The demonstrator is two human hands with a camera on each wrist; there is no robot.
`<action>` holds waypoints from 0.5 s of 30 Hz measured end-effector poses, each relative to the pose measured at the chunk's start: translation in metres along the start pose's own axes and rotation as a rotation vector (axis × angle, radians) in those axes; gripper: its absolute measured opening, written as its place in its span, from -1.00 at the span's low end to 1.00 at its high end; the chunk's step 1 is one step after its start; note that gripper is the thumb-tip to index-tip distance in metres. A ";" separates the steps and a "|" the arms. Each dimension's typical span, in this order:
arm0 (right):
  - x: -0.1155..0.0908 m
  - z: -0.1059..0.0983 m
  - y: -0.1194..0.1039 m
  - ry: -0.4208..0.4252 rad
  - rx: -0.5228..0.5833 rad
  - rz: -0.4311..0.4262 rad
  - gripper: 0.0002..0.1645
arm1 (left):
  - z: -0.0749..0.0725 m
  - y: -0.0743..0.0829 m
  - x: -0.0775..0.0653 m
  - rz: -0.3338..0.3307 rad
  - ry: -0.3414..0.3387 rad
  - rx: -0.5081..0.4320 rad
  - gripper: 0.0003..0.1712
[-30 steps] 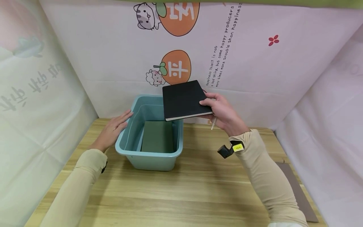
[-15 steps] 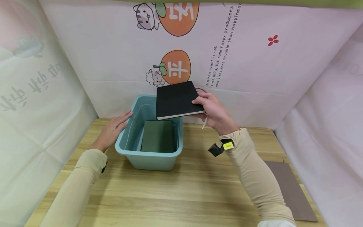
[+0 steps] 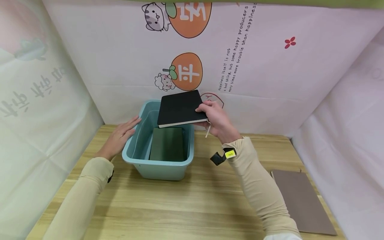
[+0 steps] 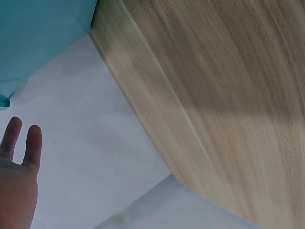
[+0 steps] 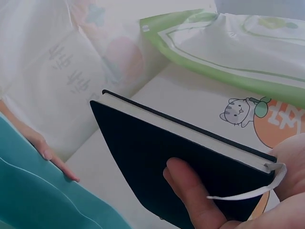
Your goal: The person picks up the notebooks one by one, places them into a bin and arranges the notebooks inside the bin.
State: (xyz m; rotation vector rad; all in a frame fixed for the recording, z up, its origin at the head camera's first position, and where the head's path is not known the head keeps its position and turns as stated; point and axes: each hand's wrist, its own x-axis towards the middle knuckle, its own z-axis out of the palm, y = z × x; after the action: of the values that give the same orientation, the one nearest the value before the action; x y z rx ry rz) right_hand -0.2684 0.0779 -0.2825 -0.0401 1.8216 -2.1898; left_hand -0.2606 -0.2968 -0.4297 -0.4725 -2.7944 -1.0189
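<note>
A black notebook [image 3: 181, 107] with white page edges is pinched at its right side by my right hand [image 3: 218, 120]. It hangs over the far right part of a blue plastic tub [image 3: 159, 163], overlapping the rim in the head view. In the right wrist view the notebook [image 5: 143, 152] shows its pages and a white ribbon bookmark [image 5: 248, 193]. My left hand [image 3: 118, 137] rests with straight fingers on the tub's left rim. Inside the tub lies a dark green book [image 3: 167, 145]. The left wrist view shows two fingers of the left hand [image 4: 16, 186] below the tub wall [image 4: 43, 38].
On the wooden table [image 3: 180, 210], a flat grey-brown book or folder [image 3: 306, 203] lies at the right edge. White printed cloth walls [image 3: 255, 66] stand at the back and both sides. The back wall rises right behind the tub.
My right hand has carried the notebook left and slightly down, farther over the tub. More of the grey-brown item at the right shows. The left hand and the tub have stayed put.
</note>
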 end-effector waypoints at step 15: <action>0.009 0.016 0.015 0.026 0.037 -0.017 -0.55 | 0.002 0.001 0.000 0.018 0.014 -0.002 -0.44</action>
State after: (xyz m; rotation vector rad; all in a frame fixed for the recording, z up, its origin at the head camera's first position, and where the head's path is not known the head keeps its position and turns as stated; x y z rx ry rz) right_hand -0.2705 0.0583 -0.2950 -0.0188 1.8001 -2.2454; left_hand -0.2607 -0.2951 -0.4304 -0.4886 -2.7725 -1.0169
